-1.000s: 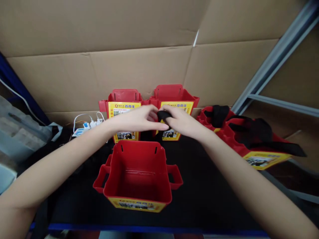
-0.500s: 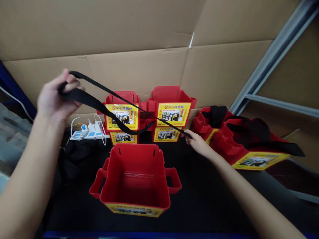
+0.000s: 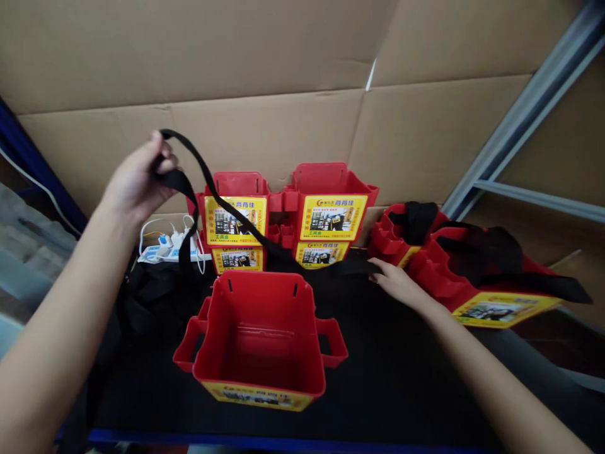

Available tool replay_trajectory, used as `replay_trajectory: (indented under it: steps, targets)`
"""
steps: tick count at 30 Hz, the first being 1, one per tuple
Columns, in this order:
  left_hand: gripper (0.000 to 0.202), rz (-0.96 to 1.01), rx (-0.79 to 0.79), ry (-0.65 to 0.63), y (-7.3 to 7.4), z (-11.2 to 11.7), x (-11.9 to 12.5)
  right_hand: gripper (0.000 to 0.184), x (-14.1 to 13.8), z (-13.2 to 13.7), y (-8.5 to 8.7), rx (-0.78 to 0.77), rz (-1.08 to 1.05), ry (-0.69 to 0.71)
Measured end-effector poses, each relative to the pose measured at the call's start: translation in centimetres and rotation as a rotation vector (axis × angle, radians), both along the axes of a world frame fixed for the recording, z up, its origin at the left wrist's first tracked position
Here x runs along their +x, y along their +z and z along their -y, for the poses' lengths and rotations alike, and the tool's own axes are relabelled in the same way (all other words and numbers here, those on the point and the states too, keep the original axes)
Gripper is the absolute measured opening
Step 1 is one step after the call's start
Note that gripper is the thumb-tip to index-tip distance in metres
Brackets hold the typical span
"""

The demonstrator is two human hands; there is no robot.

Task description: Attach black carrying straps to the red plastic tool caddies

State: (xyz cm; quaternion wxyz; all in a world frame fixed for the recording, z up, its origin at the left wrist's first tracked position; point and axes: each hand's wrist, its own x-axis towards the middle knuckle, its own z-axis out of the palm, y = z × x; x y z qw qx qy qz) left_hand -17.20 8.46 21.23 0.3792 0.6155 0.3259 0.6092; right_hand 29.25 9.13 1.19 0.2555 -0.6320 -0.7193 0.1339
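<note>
A black webbing strap (image 3: 236,217) hangs in a slack curve between my hands. My left hand (image 3: 144,176) is raised at the left, its fingers closed around the strap, and part of the strap drops below it. Lower and to the right, my right hand (image 3: 392,280) pinches another part of the strap near the stacked boxes. Between my arms, a red plastic tool box (image 3: 259,353) stands upright with its top facing me. Two slots show in its back wall, loops stick out at both sides, and a yellow label is on its front.
Behind stand stacked red boxes (image 3: 288,202) with yellow labels. At the right are red boxes with black straps (image 3: 496,252) in them. A white power strip (image 3: 174,252) with plugs lies at the left by dark fabric (image 3: 161,290). Cardboard (image 3: 265,57) forms the back wall.
My left hand has moved to the right, and my right hand slightly right and down. The strap, tauter before, now sags between them. The view has shifted a little.
</note>
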Motion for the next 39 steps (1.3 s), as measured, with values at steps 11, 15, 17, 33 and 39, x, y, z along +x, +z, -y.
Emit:
replay_trajectory:
  steps: [11,15,17,33,39]
  targets:
    - [0.035,-1.069,0.198,-0.424,-3.7,0.7,12.2,0.058,-16.0,3.5,11.6,0.290,-0.358,0.613]
    - [0.034,-1.131,0.264,-0.392,-4.1,0.4,12.1,0.035,-17.2,2.5,11.9,0.221,-0.344,0.614]
    - [0.037,-1.170,0.217,-0.397,-4.5,-0.4,10.6,0.028,-16.1,2.4,11.7,0.190,-0.265,0.577]
    - [0.028,-1.241,0.395,-0.462,-6.8,-0.5,8.9,0.053,-12.8,1.8,10.2,0.247,-0.057,0.539]
    - [0.023,-1.320,0.374,-0.412,-6.4,-1.2,9.6,0.033,-15.6,0.9,10.9,0.171,-0.027,0.607]
